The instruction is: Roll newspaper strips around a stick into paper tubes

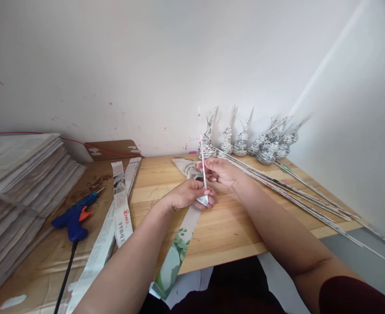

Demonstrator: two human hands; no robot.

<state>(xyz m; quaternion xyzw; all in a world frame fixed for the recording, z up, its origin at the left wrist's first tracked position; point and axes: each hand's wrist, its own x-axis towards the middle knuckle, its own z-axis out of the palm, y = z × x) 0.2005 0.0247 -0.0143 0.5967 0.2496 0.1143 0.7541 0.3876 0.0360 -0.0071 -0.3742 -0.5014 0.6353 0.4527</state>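
"White printed paper, rolled into a thin rod [201, 144]. In the head view, where is it?"

"At the centre, standing nearly upright and pointing to 12 o'clock. Its foot is in the left grip [189, 192], clamped on the top end of a leafy paper strip [176, 255] that runs off towards 7 o'clock, over the edge of the desk [235, 226]."

"And the right grip [221, 172]?"

"Just above, fingers curled beside the rod. Whether they pinch it, I can't tell."

"How would they handle?"

"Both light, I'd say. The rod looks fairly stiff along its length but could crease if squeezed; take it low, near the foot. The strip looks soft and easily torn, so hold it flat, close to the fold."

"What's around?"

"A crumpled cloth [182, 165] just behind the hands, towards 11 o'clock. Woven paper figures [240, 144] at 1 o'clock, long paper rods [287, 192] at 3. Towards 9 lie loose paper strips [122, 205], then a blue glue gun [74, 218] on cardboard [45, 270], with a paper stack [18, 192] beyond."
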